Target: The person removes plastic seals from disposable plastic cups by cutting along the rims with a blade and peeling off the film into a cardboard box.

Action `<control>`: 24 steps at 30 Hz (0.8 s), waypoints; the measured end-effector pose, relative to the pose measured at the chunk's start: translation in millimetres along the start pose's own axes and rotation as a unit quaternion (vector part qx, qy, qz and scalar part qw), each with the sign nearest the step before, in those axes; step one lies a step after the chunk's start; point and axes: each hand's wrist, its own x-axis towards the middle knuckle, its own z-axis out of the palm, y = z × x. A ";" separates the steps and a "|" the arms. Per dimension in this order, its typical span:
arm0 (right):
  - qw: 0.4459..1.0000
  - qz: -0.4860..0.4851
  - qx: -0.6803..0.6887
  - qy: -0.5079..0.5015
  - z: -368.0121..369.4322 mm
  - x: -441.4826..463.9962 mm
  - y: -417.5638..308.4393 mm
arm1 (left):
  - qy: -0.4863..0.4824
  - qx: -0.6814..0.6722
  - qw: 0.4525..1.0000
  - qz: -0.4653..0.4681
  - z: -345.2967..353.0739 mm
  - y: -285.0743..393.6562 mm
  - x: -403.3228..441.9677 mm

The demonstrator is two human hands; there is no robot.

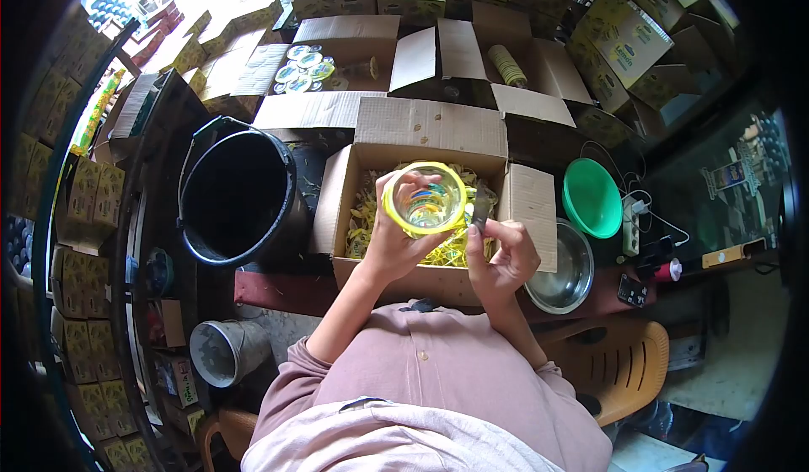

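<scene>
Above an open cardboard box (431, 126), my left hand (394, 240) holds a clear round container (425, 202) with a yellow rim. Its fingers wrap round the container's left side and show through it. My right hand (503, 257) is just right of the container, thumb and fingers pinched on a small dark piece (479, 212) close to the yellow rim. What that piece is, I cannot make out. Yellow strips and scraps (362, 211) fill the box below both hands.
A black bucket (236, 194) stands left of the box. To the right are a green bowl (592, 198), a metal bowl (560, 270), and a power strip (630, 236). Behind, open cartons hold round lids (303, 69) and a stacked roll (506, 66). A phone (632, 291) lies at the right edge.
</scene>
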 end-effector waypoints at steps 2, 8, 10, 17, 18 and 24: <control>1.000 -0.012 0.003 0.002 0.6 0.1 -2.6 | 0.015 0.100 0.995 0.002 -0.8 10.5 1.3; 0.999 -0.031 -0.004 0.007 -0.4 -1.5 -1.2 | -0.032 -0.006 0.999 0.014 -3.4 13.1 -1.2; 0.999 -0.032 -0.012 0.006 0.6 -1.4 -1.6 | -0.030 -0.035 0.999 -0.007 -2.5 7.7 -4.9; 0.998 -0.044 -0.039 0.007 7.9 -3.8 -4.1 | 0.015 -0.034 0.999 -0.036 10.9 13.9 -12.0; 0.998 -0.040 -0.039 0.008 9.0 -4.3 -3.8 | 0.011 -0.007 1.000 -0.021 11.1 14.0 -11.9; 0.998 -0.051 -0.036 0.027 14.4 -4.0 -5.0 | 0.000 0.145 0.988 0.052 10.9 12.0 -16.3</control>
